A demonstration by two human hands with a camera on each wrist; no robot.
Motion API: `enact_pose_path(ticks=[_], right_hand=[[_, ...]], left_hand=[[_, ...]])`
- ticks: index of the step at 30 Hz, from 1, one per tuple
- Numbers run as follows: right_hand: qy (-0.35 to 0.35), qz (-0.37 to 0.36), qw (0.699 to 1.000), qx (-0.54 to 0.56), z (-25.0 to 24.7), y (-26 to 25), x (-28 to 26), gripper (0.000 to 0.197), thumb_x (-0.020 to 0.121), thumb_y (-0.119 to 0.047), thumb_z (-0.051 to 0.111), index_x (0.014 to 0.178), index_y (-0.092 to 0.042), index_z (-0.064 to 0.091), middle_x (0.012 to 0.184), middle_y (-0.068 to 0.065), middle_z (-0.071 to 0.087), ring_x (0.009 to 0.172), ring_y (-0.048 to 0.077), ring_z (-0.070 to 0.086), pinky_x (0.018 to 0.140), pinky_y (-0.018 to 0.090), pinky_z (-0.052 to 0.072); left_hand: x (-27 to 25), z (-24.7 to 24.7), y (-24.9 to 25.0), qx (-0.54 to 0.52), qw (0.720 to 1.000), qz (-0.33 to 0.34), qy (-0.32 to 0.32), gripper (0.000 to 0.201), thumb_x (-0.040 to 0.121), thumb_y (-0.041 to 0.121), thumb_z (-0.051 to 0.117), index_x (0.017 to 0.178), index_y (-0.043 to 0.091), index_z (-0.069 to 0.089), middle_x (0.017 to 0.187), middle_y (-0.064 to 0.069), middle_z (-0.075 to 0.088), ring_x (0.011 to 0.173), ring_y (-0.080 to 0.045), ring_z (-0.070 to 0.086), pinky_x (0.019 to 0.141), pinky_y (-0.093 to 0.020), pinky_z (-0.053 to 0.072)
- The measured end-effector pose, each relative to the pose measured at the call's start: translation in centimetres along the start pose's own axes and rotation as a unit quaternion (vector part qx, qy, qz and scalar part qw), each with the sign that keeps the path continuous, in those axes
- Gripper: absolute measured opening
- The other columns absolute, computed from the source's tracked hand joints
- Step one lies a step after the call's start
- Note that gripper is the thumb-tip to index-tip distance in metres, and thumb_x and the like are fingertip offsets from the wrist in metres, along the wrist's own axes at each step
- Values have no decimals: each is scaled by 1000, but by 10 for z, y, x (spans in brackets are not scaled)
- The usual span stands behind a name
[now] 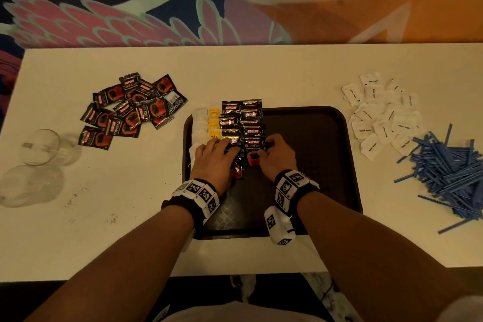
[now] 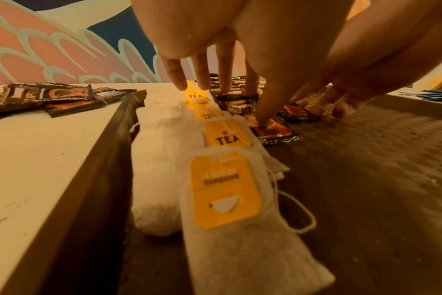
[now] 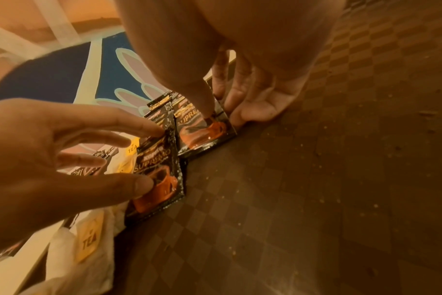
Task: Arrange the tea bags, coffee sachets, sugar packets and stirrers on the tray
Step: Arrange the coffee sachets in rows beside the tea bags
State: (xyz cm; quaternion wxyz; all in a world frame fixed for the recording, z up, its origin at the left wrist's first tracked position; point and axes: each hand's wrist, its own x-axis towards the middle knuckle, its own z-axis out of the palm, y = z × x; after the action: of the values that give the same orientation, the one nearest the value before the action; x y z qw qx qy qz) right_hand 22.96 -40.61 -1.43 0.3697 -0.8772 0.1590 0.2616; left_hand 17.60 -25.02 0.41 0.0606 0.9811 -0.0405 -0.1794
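Both hands, left hand (image 1: 213, 158) and right hand (image 1: 278, 155), press straight fingers on coffee sachets (image 1: 241, 123) lined up in the tray (image 1: 326, 165).

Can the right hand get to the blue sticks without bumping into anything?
Probably yes. The right hand is on the tray, and the blue stirrers lie in a loose pile on the table to its right. Only the tray's low rim and bare table lie between.
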Motion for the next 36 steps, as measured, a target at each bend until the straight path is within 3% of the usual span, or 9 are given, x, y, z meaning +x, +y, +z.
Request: enact_pose_path(ticks=[8, 14, 19, 24, 28, 30, 33, 36], right_hand=[[-7, -5, 1000, 13, -7, 1, -6, 39, 90, -23, 63, 125, -27, 47, 111, 3, 59, 96, 17, 60, 78, 31, 52], [-5, -10, 1000, 6, -13, -8, -12, 38, 87, -24, 67, 120, -27, 46, 107, 0, 59, 94, 16, 61, 82, 36, 55], [-5, -60, 998, -3, -8, -27, -19, 32, 88, -23, 67, 115, -23, 49, 99, -1, 60, 92, 15, 61, 84, 38, 56], [-33, -72, 996, -42, 3, -50, -28, 16, 89, -27, 65, 100, -23, 54, 92, -5, 59, 89, 12, 59, 81, 29, 53], [-51, -77, 994, -54, 14, -63, -35, 11, 90, -26, 66, 92, -23, 55, 89, -7, 58, 76, 1, 53, 55, 13, 40], [-58, -77, 994, -47, 21, -67, -38, 9, 90, -23, 65, 90, -21, 56, 88, -6, 59, 71, 0, 54, 49, 10, 40], [-62, -83, 993, -51, 32, -70, -39, 11, 89, -25, 66, 86, -21, 56, 83, -5, 62, 73, 8, 62, 65, 27, 56], [-74, -86, 991, -70, 40, -71, -39, 10, 89, -26, 65, 85, -23, 57, 82, -4, 64, 72, 14, 65, 69, 34, 57]], left_hand=[[-1, 1, -1, -19, 1000, -1, 13, 60, 89, 30, 59, 144, 27, 36, 153, -1, 27, 141, -27, 19, 111, -43, 19], [-11, 2, -11, -93, 994, -17, 59, 50, 91, 33, 56, 139, 27, 43, 148, 1, 36, 135, -23, 30, 108, -42, 26], [-13, -10, -50, -163, 974, -124, 95, 43, 89, 37, 48, 130, 26, 51, 135, 0, 46, 122, -25, 41, 98, -40, 34], [-5, -25, -115, -149, 959, -213, 112, 51, 89, 38, 55, 137, 21, 46, 144, -8, 37, 133, -29, 31, 106, -44, 29], [13, -33, -168, -145, 939, -296, 97, 58, 88, 50, 54, 139, 23, 43, 146, -14, 34, 133, -36, 31, 108, -51, 30], [26, -36, -188, -174, 916, -351, 81, 65, 87, 62, 48, 141, 26, 40, 149, -17, 30, 137, -40, 27, 110, -56, 26], [46, -38, -203, -232, 883, -405, 47, 79, 83, 74, 41, 146, 29, 31, 156, -18, 17, 142, -42, 14, 114, -59, 14], [63, -40, -199, -227, 890, -396, 26, 82, 81, 71, 51, 146, 26, 26, 155, -19, 18, 142, -45, 15, 111, -63, 16]])
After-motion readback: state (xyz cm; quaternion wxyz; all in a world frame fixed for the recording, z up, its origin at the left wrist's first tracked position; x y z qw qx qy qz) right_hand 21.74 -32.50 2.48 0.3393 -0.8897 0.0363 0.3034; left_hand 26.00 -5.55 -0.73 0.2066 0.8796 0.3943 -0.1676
